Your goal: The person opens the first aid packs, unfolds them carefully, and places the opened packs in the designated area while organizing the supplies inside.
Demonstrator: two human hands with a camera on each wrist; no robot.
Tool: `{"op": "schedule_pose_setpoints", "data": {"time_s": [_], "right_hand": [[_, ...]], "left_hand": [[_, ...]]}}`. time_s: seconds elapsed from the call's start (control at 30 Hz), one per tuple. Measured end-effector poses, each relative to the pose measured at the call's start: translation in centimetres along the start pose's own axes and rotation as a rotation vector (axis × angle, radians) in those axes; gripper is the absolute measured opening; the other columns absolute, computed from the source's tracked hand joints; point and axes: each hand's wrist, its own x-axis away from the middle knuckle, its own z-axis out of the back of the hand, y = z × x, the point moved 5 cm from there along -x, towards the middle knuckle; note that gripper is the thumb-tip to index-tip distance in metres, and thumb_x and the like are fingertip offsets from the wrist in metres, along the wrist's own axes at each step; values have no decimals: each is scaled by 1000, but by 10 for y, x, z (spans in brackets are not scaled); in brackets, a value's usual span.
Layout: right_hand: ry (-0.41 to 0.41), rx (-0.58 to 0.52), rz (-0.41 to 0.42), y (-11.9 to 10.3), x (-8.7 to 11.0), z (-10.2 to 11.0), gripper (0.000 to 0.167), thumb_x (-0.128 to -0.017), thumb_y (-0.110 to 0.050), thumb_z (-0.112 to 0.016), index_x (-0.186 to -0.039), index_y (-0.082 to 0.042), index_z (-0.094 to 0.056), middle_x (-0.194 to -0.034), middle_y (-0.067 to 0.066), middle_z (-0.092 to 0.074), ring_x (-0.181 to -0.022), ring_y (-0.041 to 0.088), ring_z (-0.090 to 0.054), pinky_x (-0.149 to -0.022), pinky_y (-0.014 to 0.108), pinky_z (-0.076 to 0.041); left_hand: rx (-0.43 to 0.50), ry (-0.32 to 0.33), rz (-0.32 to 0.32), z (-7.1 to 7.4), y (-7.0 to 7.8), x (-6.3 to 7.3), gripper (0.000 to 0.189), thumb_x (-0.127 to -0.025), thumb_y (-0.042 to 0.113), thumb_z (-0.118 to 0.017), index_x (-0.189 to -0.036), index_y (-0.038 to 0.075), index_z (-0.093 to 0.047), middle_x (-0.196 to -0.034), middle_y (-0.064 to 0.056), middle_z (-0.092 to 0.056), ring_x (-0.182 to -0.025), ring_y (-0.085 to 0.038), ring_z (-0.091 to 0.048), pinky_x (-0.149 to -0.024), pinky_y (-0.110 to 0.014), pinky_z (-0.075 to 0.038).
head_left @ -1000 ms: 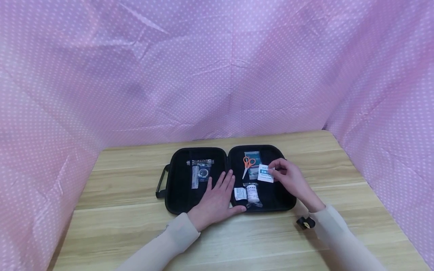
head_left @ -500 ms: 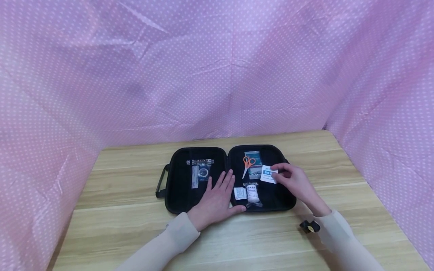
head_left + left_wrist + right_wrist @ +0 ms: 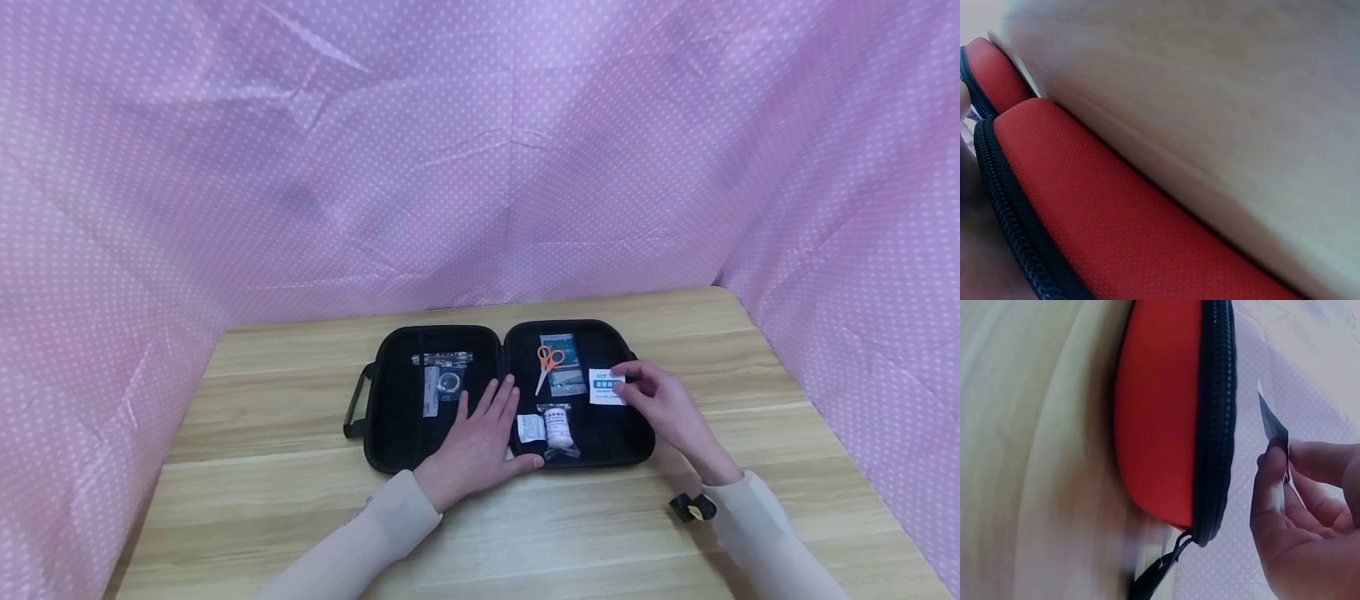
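A first-aid case [image 3: 600, 442] lies open, its halves side by side, black inside and red outside. My right hand [image 3: 667, 412] pinches a small white sachet [image 3: 602, 388] with a printed blue-green band, over the right half. Edge-on, the sachet [image 3: 1274, 422] shows between thumb and fingers in the right wrist view, above the case's zipped rim. My left hand [image 3: 480, 446] rests with straight fingers across the middle of the case, thumb near a wrapped bandage roll [image 3: 558, 429]. Orange-handled scissors [image 3: 549, 360] lie on teal packets [image 3: 567, 379] in the right half.
A small white packet [image 3: 531, 428] sits beside the bandage roll. The left half holds a silvery strip [image 3: 442, 359] and a clear bag with a white ring [image 3: 448, 383]. A carry handle [image 3: 356, 408] sticks out left. Pink dotted cloth [image 3: 480, 167] hangs behind the wooden table [image 3: 262, 467].
My right hand has moved to the right with the sachet, away from the scissors and teal packets. The left hand has stayed in place.
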Motion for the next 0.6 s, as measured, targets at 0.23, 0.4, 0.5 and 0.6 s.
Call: {"op": "schedule_pose_setpoints", "data": {"time_s": [0.23,0.4,0.5,0.6], "right_hand": [[33,51,-13,2,-1,4,23,-102,-6,-64,-124,1,-68,-108,16,-69,-83,24,-58,-67,22,-50],[63,137,16,3,-1,6,22,-100,-3,-64,-121,1,-69,-93,13,-66,-75,20,-55,-59,25,-46],[53,192,42,3,-2,5,21,-99,-1,-65,-119,2,-70,-89,11,-65,-72,19,-53,-56,25,-45],[20,245,55,0,-4,2,21,-98,-1,-66,-118,1,-72,-84,8,-64,-69,18,-51,-55,26,-43]], "left_hand": [[13,5,-2,0,0,0,106,-92,82,-45,-165,9,-25,-174,-6,-7,-159,-28,-9,-121,-66,-16],[13,1,-3,0,0,0,106,-92,82,-45,-165,9,-24,-174,-6,-7,-159,-28,-8,-121,-66,-16],[12,-2,0,0,0,0,106,-92,82,-45,-165,9,-24,-174,-6,-7,-159,-28,-8,-121,-66,-16],[11,-7,2,0,0,0,106,-92,83,-45,-165,9,-24,-174,-5,-6,-159,-28,-8,-122,-66,-16]]}}
